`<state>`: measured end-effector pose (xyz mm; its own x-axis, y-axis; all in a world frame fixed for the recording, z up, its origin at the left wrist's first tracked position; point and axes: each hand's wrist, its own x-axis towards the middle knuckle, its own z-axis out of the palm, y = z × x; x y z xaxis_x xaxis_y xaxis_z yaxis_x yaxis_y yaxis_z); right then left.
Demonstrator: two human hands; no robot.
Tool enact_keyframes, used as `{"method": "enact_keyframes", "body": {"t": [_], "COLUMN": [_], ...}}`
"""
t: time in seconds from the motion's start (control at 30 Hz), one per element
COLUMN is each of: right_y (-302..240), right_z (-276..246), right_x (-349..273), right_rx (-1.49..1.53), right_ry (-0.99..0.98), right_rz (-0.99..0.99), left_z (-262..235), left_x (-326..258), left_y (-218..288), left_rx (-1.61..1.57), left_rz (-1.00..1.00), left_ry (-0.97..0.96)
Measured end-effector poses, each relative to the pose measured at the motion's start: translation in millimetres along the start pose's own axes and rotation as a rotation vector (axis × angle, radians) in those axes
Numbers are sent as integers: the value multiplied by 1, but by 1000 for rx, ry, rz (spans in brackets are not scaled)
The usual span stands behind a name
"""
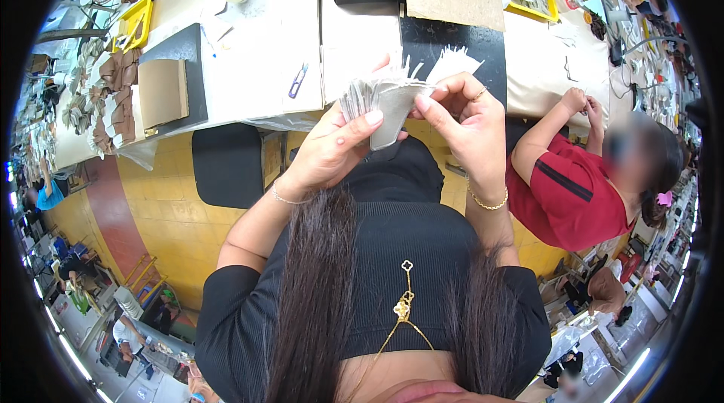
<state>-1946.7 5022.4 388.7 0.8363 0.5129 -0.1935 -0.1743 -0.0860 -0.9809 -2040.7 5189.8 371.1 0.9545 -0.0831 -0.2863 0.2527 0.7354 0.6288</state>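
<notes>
My left hand (pixel 335 143) is wrapped round a fanned stack of thin, pale grey cut pieces (pixel 391 115), its thumb pressed flat on the front one. The stack is held up in front of my chest, near the table's front edge. At the stack's upper right corner, the thumb and forefinger of my right hand (pixel 471 120) pinch the edge of a piece. Behind my right fingers, a second bunch of whitish pieces (pixel 455 65) lies on a black board (pixel 483 44).
On the white table (pixel 264 26) lie a small purple-handled cutting tool (pixel 299 81), a brown pad (pixel 164 91), brown and grey scraps (pixel 113 105) and a yellow tray (pixel 554 10). A black stool (pixel 226 165) stands below. A co-worker in a red shirt (pixel 566 192) sits close on my right.
</notes>
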Motion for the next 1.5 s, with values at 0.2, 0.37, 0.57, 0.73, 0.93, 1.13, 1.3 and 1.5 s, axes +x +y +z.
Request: {"method": "enact_keyframes", "body": {"t": [0.2,0.37,0.57,0.73,0.93,1.13,1.3,1.5], "right_y": [6,6,7,12,10,29,98,184], "right_z": [-1,-2,-8,-12,-24,-69,-128,-145], "right_x": [6,4,6,9,9,15,41,77], "right_rx": [-139,-14,301,338,266,392,485,-388], "right_ry": [-2,-26,-261,-549,-601,-189,123,548], "right_rz": [-158,-61,54,-40,2,-57,39,176], "left_z": [-7,-10,-17,-24,-24,-24,-24,-22], "left_x": [6,6,4,8,12,14,14,16], "left_y": [-7,-8,-4,-1,1,1,3,2], "left_rx": [48,61,-59,-242,-183,-289,-317,-463], "left_rz": [63,44,25,5,46,-8,-51,-121], "left_ry": [-6,-2,48,56,52,2,-34,-100]}}
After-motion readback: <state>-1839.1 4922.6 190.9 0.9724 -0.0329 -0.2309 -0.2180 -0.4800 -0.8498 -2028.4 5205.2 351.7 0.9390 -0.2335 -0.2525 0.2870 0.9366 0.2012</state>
